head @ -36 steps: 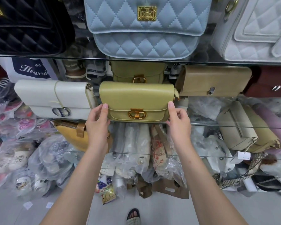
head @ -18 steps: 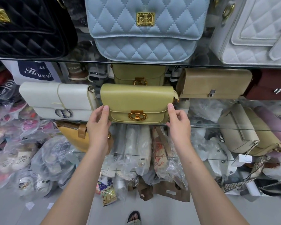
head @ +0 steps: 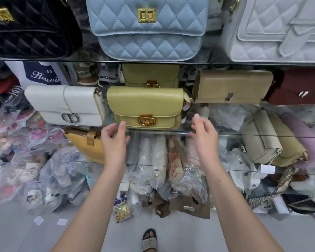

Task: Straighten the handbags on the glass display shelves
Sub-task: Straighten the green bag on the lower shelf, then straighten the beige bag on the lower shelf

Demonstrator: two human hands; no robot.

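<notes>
An olive-yellow handbag (head: 145, 104) with a gold clasp stands upright at the front of the middle glass shelf (head: 225, 134). A second olive bag (head: 151, 75) stands right behind it. My left hand (head: 114, 140) hovers just below the bag's lower left corner with loosely curled fingers, holding nothing. My right hand (head: 204, 133) is off the bag's lower right corner, fingers relaxed, also holding nothing. A white bag (head: 65, 104) stands to the left and a tan bag (head: 233, 86) to the right on the same shelf.
The top shelf carries a black quilted bag (head: 29, 26), a blue quilted bag (head: 147, 28) and a white quilted bag (head: 276, 28). A maroon bag (head: 298, 86) is at far right. Beige bags (head: 269, 137) lean on a lower shelf. Plastic-wrapped goods (head: 44, 171) crowd the floor.
Both hands have let go of the olive-yellow bag's sides and pulled back and down. The bag now stands alone on the shelf.
</notes>
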